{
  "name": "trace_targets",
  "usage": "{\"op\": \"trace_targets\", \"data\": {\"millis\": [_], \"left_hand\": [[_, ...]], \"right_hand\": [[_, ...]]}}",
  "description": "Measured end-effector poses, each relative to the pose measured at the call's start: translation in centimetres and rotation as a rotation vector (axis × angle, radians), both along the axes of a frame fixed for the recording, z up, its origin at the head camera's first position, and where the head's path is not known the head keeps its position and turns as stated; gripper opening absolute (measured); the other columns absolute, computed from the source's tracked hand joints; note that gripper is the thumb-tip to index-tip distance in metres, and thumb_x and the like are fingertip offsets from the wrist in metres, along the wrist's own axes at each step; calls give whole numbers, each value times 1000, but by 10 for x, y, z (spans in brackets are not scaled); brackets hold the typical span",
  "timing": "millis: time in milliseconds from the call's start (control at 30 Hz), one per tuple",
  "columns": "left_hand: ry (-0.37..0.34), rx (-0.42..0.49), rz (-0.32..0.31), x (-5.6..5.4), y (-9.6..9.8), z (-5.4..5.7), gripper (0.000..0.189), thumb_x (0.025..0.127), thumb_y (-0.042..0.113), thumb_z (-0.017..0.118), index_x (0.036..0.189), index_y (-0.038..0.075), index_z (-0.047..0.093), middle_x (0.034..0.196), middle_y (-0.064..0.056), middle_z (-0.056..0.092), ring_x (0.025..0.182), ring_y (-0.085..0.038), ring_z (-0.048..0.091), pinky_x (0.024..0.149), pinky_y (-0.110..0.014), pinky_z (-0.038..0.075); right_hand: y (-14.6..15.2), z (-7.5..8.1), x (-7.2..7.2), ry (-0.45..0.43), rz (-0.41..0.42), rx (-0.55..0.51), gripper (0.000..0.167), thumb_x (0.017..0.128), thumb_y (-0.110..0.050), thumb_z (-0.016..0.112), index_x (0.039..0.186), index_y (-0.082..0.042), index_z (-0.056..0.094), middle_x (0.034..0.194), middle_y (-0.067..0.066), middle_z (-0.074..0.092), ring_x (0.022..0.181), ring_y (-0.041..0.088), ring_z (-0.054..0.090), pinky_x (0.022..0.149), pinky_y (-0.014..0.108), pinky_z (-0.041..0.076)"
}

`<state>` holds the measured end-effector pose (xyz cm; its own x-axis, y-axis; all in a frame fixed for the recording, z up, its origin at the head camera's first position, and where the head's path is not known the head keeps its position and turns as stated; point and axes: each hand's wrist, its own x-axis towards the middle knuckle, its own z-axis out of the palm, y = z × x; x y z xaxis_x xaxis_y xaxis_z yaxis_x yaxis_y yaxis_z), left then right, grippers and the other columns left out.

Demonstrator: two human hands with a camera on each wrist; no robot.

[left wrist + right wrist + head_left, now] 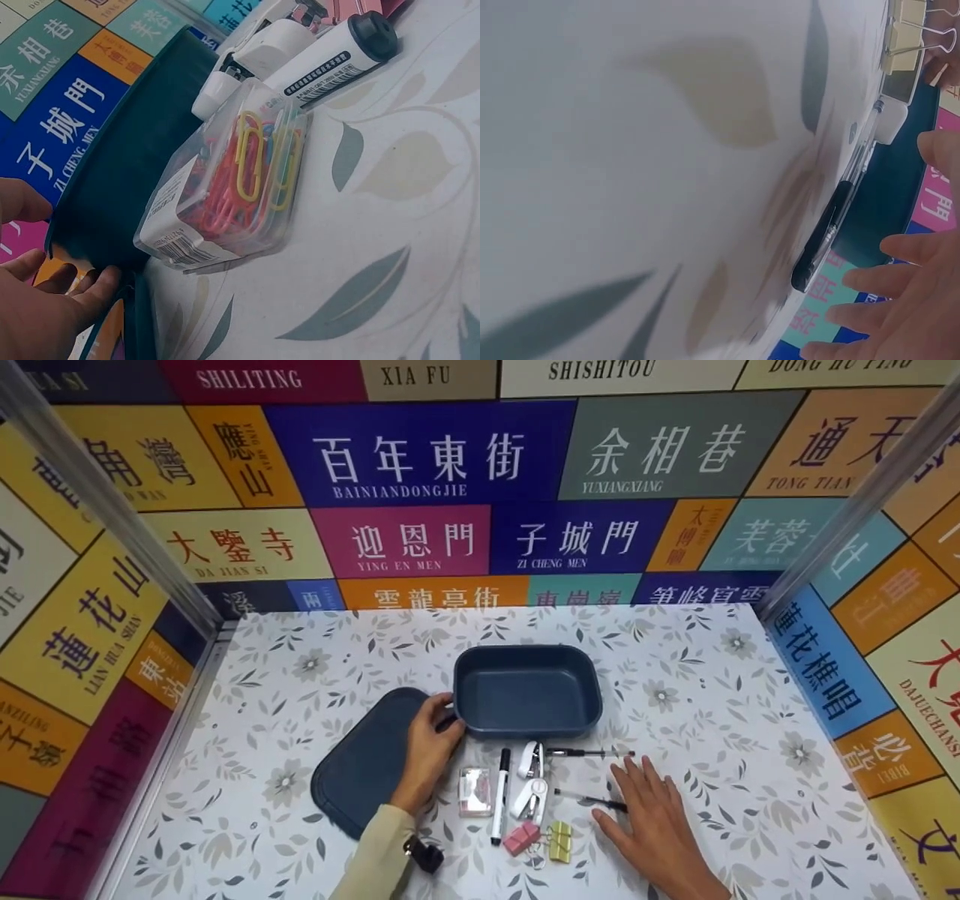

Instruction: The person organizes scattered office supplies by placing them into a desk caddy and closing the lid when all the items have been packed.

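Note:
A dark blue rectangular box (529, 697), its open top facing up, stands in the middle of the table. My left hand (435, 742) holds its near left corner, thumb toward the front and fingers at the left side. Under my left forearm lies a flat dark blue lid (367, 757). Fingers spread, my right hand (656, 817) hovers low at the right, beside a black-gripped pen (604, 802). In the right wrist view nothing is in the right hand. Close by the left hand is a clear case of coloured paper clips (232, 187).
A white marker (500, 795), white stapler-like pieces (531, 799), a pink binder clip (521, 837) and a yellow binder clip (559, 841) lie in front of the box. Another pen (589, 752) lies near its front edge. Sign-covered panels (420, 450) enclose the table.

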<state>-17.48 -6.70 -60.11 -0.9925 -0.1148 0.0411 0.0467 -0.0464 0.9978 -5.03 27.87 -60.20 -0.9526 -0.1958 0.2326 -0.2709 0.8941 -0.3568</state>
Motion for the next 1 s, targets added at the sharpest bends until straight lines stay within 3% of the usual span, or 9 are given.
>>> {"op": "trace_targets", "data": {"millis": [233,567,1000], "left_hand": [[8,10,-22,-2,0,-4,51,93,-10,69,142,-13,59,143,-33,64,134,-48,64,112,-52,53],[24,22,-34,0,1,-1,51,92,-11,69,142,-14,58,144,-36,62,135,-52,62,113,-56,52],[35,3,-29,0,1,-2,51,92,-11,72,142,-14,58,143,-37,62,133,-52,62,109,-54,55]], "right_hand": [[1,-4,0,109,35,-24,72,90,-31,91,149,-1,64,153,26,61,148,53,47,112,76,37],[1,-7,2,183,72,-33,64,86,-27,93,137,4,71,142,28,67,141,56,53,109,77,40],[4,-10,0,237,127,-7,54,80,-24,97,125,-1,75,124,18,72,130,53,61,103,71,48]]}}
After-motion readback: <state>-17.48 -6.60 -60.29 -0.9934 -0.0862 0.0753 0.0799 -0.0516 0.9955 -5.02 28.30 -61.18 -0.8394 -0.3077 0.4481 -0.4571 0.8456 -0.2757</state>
